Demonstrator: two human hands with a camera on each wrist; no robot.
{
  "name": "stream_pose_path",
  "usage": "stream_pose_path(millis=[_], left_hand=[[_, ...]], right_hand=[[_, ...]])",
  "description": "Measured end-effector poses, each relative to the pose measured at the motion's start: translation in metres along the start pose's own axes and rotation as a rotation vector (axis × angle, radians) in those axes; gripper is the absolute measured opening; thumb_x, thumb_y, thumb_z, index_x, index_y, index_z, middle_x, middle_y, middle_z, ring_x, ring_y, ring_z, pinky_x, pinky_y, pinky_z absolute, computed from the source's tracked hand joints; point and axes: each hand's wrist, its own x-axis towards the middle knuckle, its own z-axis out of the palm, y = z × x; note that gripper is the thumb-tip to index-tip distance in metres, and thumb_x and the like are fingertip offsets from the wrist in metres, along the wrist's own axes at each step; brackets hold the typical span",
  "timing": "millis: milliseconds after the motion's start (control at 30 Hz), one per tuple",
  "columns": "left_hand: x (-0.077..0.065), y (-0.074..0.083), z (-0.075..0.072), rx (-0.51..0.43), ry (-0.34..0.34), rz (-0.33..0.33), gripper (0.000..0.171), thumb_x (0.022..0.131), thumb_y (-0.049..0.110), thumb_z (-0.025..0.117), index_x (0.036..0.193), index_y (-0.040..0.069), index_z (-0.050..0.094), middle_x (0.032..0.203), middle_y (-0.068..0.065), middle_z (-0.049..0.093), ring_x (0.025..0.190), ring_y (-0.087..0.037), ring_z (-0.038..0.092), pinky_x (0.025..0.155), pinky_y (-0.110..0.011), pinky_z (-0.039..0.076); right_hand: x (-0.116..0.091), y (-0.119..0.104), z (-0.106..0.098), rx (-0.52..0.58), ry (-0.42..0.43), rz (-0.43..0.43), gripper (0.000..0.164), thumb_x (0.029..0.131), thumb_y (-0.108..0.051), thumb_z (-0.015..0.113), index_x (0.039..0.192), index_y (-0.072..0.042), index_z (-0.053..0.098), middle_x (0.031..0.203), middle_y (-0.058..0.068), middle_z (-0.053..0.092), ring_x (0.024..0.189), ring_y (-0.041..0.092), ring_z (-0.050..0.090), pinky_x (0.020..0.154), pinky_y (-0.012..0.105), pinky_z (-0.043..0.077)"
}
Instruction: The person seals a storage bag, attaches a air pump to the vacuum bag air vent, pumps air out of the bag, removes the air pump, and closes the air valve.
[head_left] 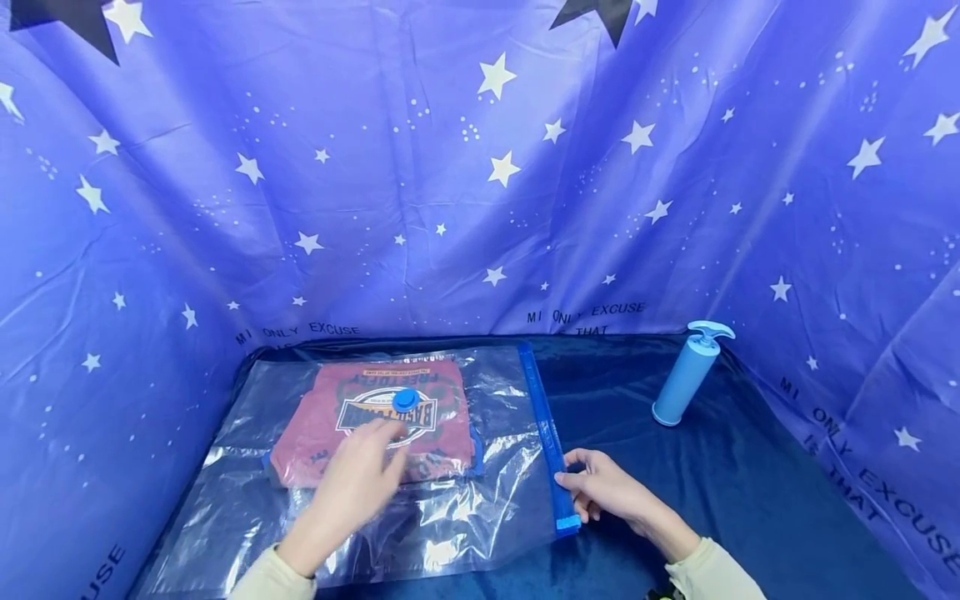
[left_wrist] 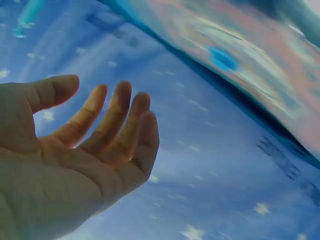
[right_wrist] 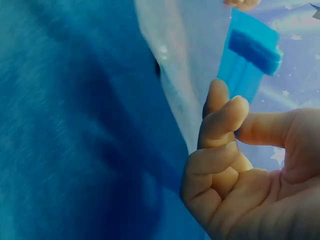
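By the thumb and fingers of the right hand point(head_left: 607, 487), the blue edge strip point(head_left: 542, 408) of a clear plastic bag point(head_left: 450, 529) is pinched near its lower end, just above a lighter blue clip point(head_left: 567, 523). The left hand point(head_left: 352, 475) is held above the bag, its fingers slightly bent and spread, gripping nothing. Both forearms are covered by pale sleeves point(head_left: 273, 575). The bag is laid flat, and inside it a folded pink garment point(head_left: 303, 442) with printed lettering is seen; blue fabric point(head_left: 477, 450) is shown at its edges. Over the print, a round blue valve point(head_left: 406, 400) is set in the bag, just beyond the left fingertips. A light blue hand pump point(head_left: 684, 383) is stood to the right, well apart from the bag, on the dark blue cloth point(head_left: 750, 500). Everything is enclosed by blue-violet, star-printed curtains point(head_left: 420, 167).
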Motion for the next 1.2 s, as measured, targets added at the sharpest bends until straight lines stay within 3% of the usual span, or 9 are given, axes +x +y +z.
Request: stream_pose_path(millis=[267,433,567,667,867,1200], left_hand=[[-0.009,0.052,0.022,-0.082,0.011,0.297,0.016,0.096,0.025,0.079,0.106,0.014,0.073,0.101,0.004,0.069,0.094,-0.013,0.065,0.083,-0.036,0.057],[-0.013,0.073,0.034,-0.140,-0.033,0.372,0.019,0.097,0.033,0.079,0.103,0.016,0.072,0.096,0.009,0.066,0.088,-0.009,0.062,0.078,-0.029,0.055],[-0.013,0.084,0.043,-0.138,-0.003,0.426,0.020,0.093,0.032,0.084,0.098,0.016,0.073,0.091,0.009,0.065,0.084,-0.006,0.061,0.076,-0.027,0.053],[-0.014,0.088,0.049,-0.155,0.027,0.432,0.019,0.090,0.028,0.087,0.096,0.015,0.074,0.089,0.008,0.066,0.082,-0.006,0.062,0.075,-0.026,0.053],[-0.015,0.092,0.057,-0.191,0.040,0.378,0.020,0.088,0.024,0.089,0.096,0.015,0.073,0.091,0.009,0.066,0.081,-0.005,0.059,0.072,-0.022,0.052],[-0.011,0.089,0.060,-0.231,0.152,0.264,0.014,0.089,0.014,0.086,0.091,0.016,0.072,0.085,0.010,0.065,0.076,-0.006,0.059,0.069,-0.027,0.053]], right_hand=[[0.003,-0.016,0.008,0.077,0.028,-0.048,0.065,0.105,-0.016,0.061,0.148,0.016,0.024,0.057,0.003,0.058,0.048,0.012,0.056,0.049,0.024,0.040],[0.005,-0.025,0.016,0.083,0.059,-0.088,0.076,0.104,-0.014,0.061,0.155,0.013,0.012,0.055,0.002,0.057,0.046,0.012,0.053,0.048,0.024,0.041],[0.007,-0.033,0.019,0.075,0.066,-0.119,0.076,0.105,-0.012,0.060,0.159,0.010,0.012,0.055,0.002,0.056,0.046,0.012,0.053,0.048,0.024,0.042],[0.009,-0.040,0.021,0.060,0.073,-0.139,0.076,0.105,-0.012,0.060,0.160,0.008,0.013,0.055,0.002,0.056,0.047,0.012,0.054,0.048,0.025,0.043],[0.015,-0.050,0.025,0.057,0.113,-0.131,0.077,0.105,-0.011,0.060,0.161,0.007,0.010,0.056,0.001,0.057,0.047,0.012,0.054,0.049,0.025,0.043],[0.025,-0.062,0.033,0.057,0.136,-0.155,0.067,0.104,-0.011,0.062,0.160,0.001,0.028,0.064,0.005,0.063,0.047,0.011,0.055,0.049,0.024,0.043]])
